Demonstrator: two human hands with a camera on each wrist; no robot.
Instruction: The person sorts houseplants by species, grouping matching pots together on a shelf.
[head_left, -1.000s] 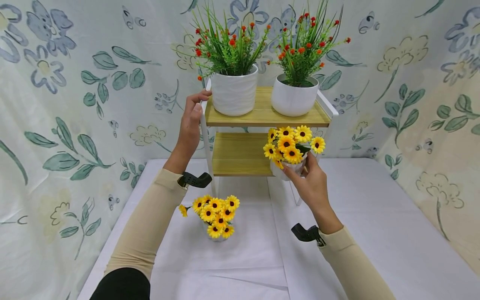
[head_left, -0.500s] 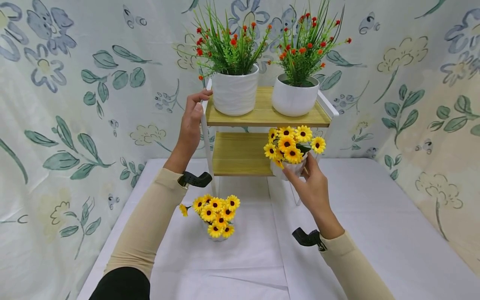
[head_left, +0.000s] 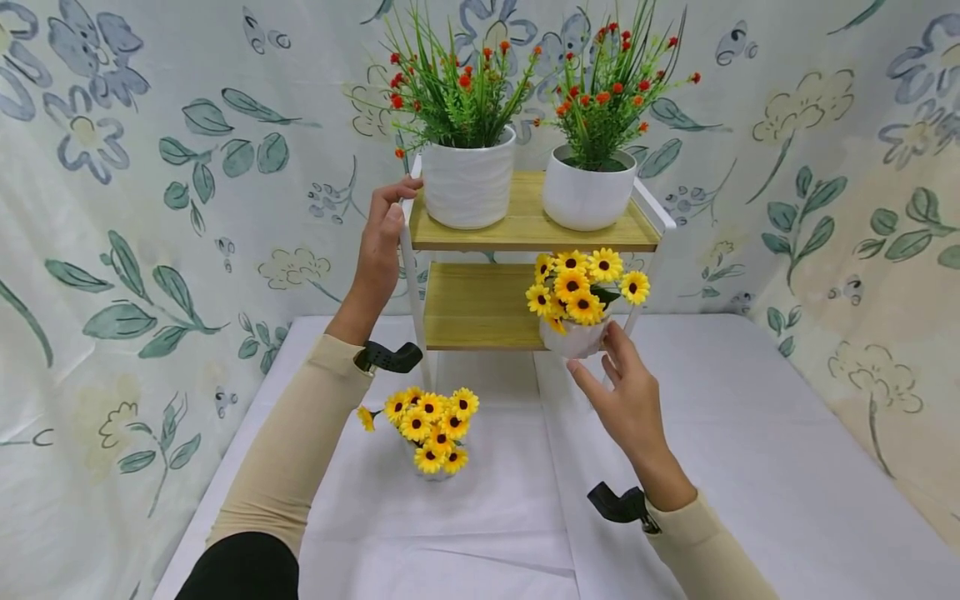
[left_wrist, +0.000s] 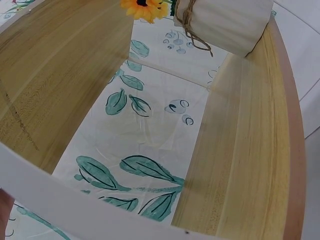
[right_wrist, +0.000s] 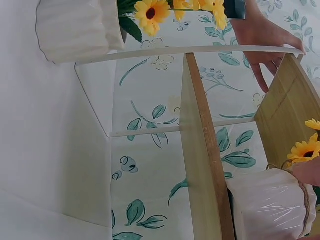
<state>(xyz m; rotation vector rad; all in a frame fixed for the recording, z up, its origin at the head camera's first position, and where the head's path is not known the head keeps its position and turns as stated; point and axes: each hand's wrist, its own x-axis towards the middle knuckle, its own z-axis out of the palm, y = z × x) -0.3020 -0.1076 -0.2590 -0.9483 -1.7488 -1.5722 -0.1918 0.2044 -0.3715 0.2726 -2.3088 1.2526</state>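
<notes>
A small white pot of yellow sunflowers, with twine around it in the wrist views, stands on the lower board's right end. My right hand touches the pot's right side with its fingertips, while the thumb is apart from the pot. My left hand holds the left upright of the two-tier shelf; in the right wrist view its fingers reach behind that upright. A second sunflower pot stands on the table, in front of the shelf.
On the top board stand two white pots, a ribbed one and a smooth rounded one, with grass and red flowers. A white cloth covers the table. Flower-printed fabric hangs behind.
My right hand has loosened from the sunflower pot: the thumb has come off it and the hand has drawn slightly down. The pot and my left hand have not visibly moved.
</notes>
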